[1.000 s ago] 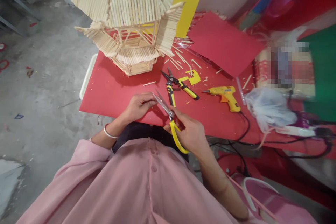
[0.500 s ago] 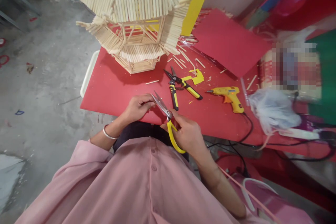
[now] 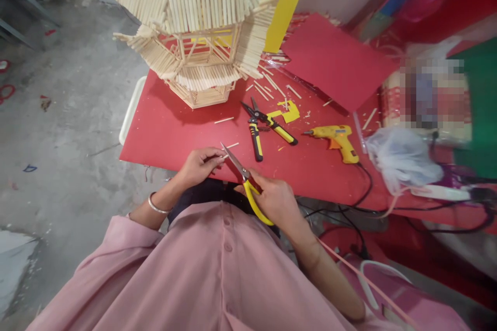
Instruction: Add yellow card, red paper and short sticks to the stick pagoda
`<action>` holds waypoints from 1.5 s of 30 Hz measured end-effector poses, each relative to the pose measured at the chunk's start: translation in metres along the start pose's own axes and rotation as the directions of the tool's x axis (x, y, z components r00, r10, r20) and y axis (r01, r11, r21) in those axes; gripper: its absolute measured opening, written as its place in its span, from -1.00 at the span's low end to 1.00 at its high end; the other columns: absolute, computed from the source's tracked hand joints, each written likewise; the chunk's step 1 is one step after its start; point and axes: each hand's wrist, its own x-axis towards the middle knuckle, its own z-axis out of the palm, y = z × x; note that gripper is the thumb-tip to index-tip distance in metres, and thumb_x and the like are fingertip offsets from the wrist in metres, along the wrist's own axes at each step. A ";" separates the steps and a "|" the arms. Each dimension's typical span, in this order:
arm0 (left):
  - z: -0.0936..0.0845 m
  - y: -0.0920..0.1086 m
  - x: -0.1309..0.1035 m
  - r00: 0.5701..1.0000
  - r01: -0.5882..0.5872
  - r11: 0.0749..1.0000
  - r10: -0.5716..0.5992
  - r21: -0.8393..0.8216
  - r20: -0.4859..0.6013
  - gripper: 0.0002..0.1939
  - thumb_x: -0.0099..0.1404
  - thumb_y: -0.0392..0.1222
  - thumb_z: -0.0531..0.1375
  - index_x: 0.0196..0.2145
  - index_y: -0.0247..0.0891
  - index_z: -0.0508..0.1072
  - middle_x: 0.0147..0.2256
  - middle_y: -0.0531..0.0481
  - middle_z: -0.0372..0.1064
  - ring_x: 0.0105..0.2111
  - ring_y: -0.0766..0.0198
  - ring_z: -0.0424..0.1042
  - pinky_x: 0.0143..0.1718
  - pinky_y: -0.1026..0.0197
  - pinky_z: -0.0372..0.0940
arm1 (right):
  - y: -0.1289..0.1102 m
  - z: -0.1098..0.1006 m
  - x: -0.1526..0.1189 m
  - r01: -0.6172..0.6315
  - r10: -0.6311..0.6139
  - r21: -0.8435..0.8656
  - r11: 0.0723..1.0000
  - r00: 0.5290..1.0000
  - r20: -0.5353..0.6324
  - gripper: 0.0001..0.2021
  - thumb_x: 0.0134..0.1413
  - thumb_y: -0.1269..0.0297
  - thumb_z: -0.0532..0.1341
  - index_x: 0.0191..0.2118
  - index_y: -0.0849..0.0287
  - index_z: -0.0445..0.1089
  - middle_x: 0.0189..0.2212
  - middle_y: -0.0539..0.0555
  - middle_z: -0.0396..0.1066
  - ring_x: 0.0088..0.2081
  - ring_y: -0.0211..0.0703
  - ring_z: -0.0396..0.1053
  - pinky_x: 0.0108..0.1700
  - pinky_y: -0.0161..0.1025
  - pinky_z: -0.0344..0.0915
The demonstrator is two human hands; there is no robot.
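Pinched in the fingertips of my left hand (image 3: 202,166) is a thin wooden stick, mostly hidden by the fingers. A pale stick length (image 3: 233,145) shows just past the blade tips; I cannot tell whether it is the same piece. My right hand (image 3: 276,197) grips yellow-handled scissors (image 3: 254,201), their blades nearly together and pointing up-left beside the left fingertips. Both hands are at the front edge of the red-covered table (image 3: 174,137). Beyond them stands a tiered pavilion model (image 3: 205,5) built of wooden sticks.
Black-and-yellow snips (image 3: 276,129) lie spread near the scissors, beside a yellow paper scrap (image 3: 290,112). A yellow glue gun (image 3: 336,139) lies to the right, its cord trailing off the edge. Loose sticks (image 3: 267,85), red card (image 3: 337,59) and a plastic bag (image 3: 404,158) are farther back.
The scissor blades have come closer together and shifted slightly left and down. A pale stick length now shows beyond their tips. My left hand has lowered slightly.
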 end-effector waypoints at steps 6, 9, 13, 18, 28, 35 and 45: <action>-0.006 0.003 -0.008 0.995 0.032 0.991 -0.043 -0.129 -0.085 -0.60 0.15 0.11 0.38 -0.32 -0.32 0.49 -0.50 0.01 0.47 -0.60 0.38 0.41 -0.53 0.30 0.37 | 0.033 -0.009 -0.017 -0.025 -0.003 -0.136 0.990 0.980 -0.201 -0.53 0.20 -0.07 0.20 0.08 0.10 0.55 -0.33 0.14 0.64 -0.35 -0.05 0.56 -0.37 -0.24 0.23; -0.007 0.006 -0.005 0.996 0.015 0.981 -0.033 -0.196 -0.089 -0.58 0.19 0.15 0.35 -0.31 -0.29 0.39 -0.47 -0.04 0.52 -0.57 0.31 0.49 -0.61 0.33 0.29 | 0.086 -0.026 -0.034 -0.028 -0.035 -0.197 0.980 0.951 -0.307 -0.53 0.19 0.00 0.21 0.13 0.06 0.52 -0.21 0.12 0.62 -0.23 -0.05 0.56 -0.25 -0.23 0.35; -0.004 0.004 0.009 0.991 -0.037 0.977 0.008 -0.210 -0.137 -0.60 0.21 0.12 0.33 -0.30 -0.24 0.31 -0.46 -0.05 0.56 -0.53 0.25 0.55 -0.64 0.37 0.26 | 0.149 -0.048 -0.048 -0.126 0.000 -0.321 0.939 0.931 -0.365 -0.55 0.18 0.15 0.13 0.14 0.10 0.51 -0.30 0.15 0.56 -0.26 0.05 0.50 -0.21 -0.09 0.41; -0.004 -0.006 0.029 0.909 -0.279 0.960 0.262 -0.007 -0.324 -0.77 0.27 -0.03 0.29 -0.30 -0.24 0.41 -0.34 -0.06 0.61 -0.39 0.23 0.61 -0.32 0.19 0.52 | 0.134 -0.057 -0.043 -0.144 -0.004 -0.392 0.908 0.935 -0.354 -0.62 0.24 0.16 0.13 0.07 0.12 0.53 -0.08 0.27 0.56 -0.11 0.19 0.50 -0.12 0.06 0.45; -0.008 -0.029 0.037 0.919 -0.211 0.931 0.292 0.298 -0.265 -0.69 0.25 -0.32 0.23 -0.04 -0.25 0.53 -0.24 -0.08 0.65 -0.19 0.16 0.64 -0.05 0.10 0.50 | -0.021 0.002 0.084 0.295 -0.175 0.261 0.919 0.900 -0.400 -0.68 0.22 0.19 0.27 0.06 0.05 0.54 -0.08 0.12 0.58 -0.17 -0.10 0.55 -0.05 -0.15 0.48; -0.012 -0.027 0.034 0.895 -0.147 0.869 0.320 0.473 -0.311 -0.50 0.18 -0.41 0.24 0.09 -0.19 0.52 -0.23 0.00 0.65 -0.22 0.21 0.62 -0.09 0.18 0.47 | -0.037 0.022 0.113 0.277 -0.143 0.498 0.822 0.946 -0.291 -0.82 0.14 0.18 0.32 -0.17 0.05 0.63 -0.21 0.08 0.62 -0.21 -0.09 0.55 -0.04 -0.12 0.47; -0.013 -0.016 0.036 0.884 -0.254 0.899 0.366 0.356 -0.292 -0.85 0.34 -0.17 0.26 -0.25 -0.20 0.65 -0.30 -0.01 0.64 -0.32 0.23 0.59 -0.22 0.23 0.43 | -0.032 0.019 0.124 0.087 0.160 0.840 0.536 0.966 -0.202 -0.71 -0.02 0.02 0.38 -0.26 0.10 0.60 -0.41 0.01 0.59 -0.42 -0.12 0.52 -0.34 -0.15 0.53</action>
